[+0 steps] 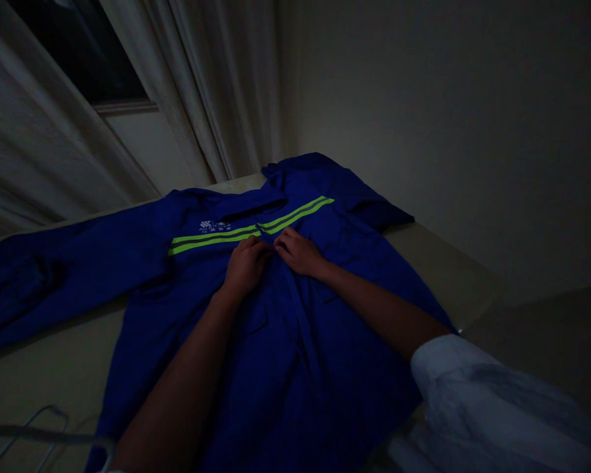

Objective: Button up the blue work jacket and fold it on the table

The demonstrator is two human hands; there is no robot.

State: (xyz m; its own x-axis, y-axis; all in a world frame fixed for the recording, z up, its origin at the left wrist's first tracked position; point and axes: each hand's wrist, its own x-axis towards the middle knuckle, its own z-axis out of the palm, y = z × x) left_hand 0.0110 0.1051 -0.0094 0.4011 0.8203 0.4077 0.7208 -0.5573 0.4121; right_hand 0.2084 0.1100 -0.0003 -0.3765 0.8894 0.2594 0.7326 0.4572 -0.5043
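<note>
A blue work jacket (295,368) with two bright green stripes (211,238) across the chest lies spread flat on a pale table (39,374). Its left sleeve (54,269) stretches out to the left. My left hand (245,264) and my right hand (299,251) meet at the jacket's front opening just below the stripes. Both hands have their fingers curled and pinched on the front edges of the fabric. What exactly sits between the fingertips is too dark to make out.
A wire hanger (29,433) lies at the table's near left corner. Pale curtains (187,92) and a dark window (93,52) stand behind the table. A plain wall (448,131) rises at the right. The table's right edge (453,263) runs beside the jacket.
</note>
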